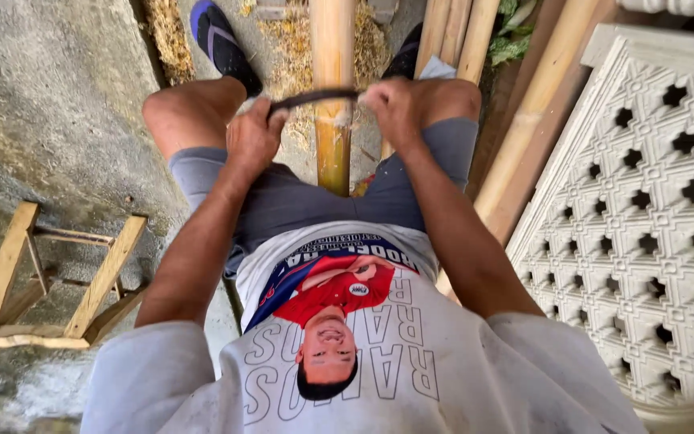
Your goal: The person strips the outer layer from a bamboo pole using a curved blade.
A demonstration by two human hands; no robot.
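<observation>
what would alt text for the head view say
Seen from above, a seated person grips a dark curved blade with the left hand and right hand, drawing it across a bamboo pole held between the knees. A wooden stool lies at left, a pierced white panel and more poles at right.

The 2 closed hands hide both ends of the dark curved blade (315, 99); the thick yellow bamboo pole (333, 120) runs off the top edge.
</observation>
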